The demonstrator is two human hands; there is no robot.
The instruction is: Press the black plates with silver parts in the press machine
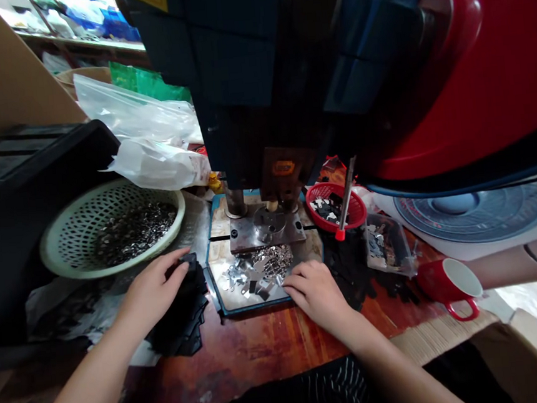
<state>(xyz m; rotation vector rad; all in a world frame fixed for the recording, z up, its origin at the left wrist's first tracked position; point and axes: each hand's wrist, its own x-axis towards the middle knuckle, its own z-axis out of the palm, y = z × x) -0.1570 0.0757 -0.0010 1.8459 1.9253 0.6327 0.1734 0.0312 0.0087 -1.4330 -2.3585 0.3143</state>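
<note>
Press Station: Handling of Small Flat Pieces at the Base Plate

At far left, a pale green colander [68, 244] contains many small dark metallic parts [134, 232]. Just in front and to its right, the left hand [157, 293] reaches over a heap of flat black pieces [183, 325] on the table [248, 347]. Its thumb and index finger stand narrowly apart at the top of the heap; whether they pinch a piece cannot be told.

At centre stands the press [238, 72]. Its metal die block [248, 238] sits on the base plate [314, 244], and loose silvery pieces [256, 274] lie scattered in front of the block. The right hand [318, 294] rests at the plate's front right edge, fingers curled and close together, fingertips beside the silvery pieces. Whether they hold a piece cannot be told.

Farther right are a red basket [329, 225] with black and white pieces, a clear tub [394, 271] with small parts, and a red mug [438, 284].

The step in hand appears to be picking up or sorting pieces by hand. The next move probably calls for separating a single piece from the heap or the scatter, with fingers kept clear of the die block.
</note>
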